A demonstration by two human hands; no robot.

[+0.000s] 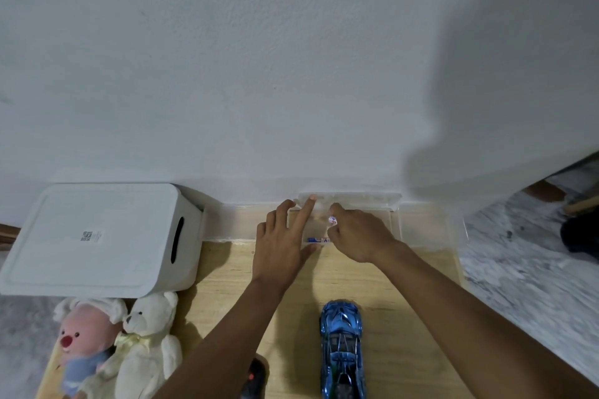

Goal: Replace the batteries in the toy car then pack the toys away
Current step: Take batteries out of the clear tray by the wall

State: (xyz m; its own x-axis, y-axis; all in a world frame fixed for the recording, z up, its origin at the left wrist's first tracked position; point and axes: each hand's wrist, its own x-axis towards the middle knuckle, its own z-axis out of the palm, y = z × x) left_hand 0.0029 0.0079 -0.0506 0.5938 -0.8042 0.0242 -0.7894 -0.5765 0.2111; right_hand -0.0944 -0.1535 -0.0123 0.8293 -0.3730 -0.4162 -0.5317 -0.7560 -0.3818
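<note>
Far to the left of the clear case (363, 198), a white storage box (97, 236) sits against the wall with its lid on. Well to the case's left and nearer the camera, a pink-faced plush (82, 343) and a white teddy bear (146, 343) lie side by side at the edge of the wooden tabletop (227, 285). A dark remote with a red spot (256, 377) shows at the bottom edge, partly behind the left forearm.

The left hand (282, 243) rests at the case's left end, fingers straight and spread. Its forefinger touches the raised lid, its thumb lies along the near wall, and it grips nothing. Inside the case, by the near wall, a blue battery (315, 240) lies flat. The right hand (359, 233) hovers over the middle of the case, fingers curled in to pinch a white-and-red battery (333, 220) by its tip. Whether that one is clear of the case I cannot tell. Straight toward the camera from the case, and well apart from it, the blue toy car (342, 347) stands on its wheels.

The step in hand looks like fetching fresh cells, with the car not yet opened. Next, the car probably needs turning over to reach its battery cover, so the pinched cell must be set down within reach, and the blue one lifted out too.
</note>
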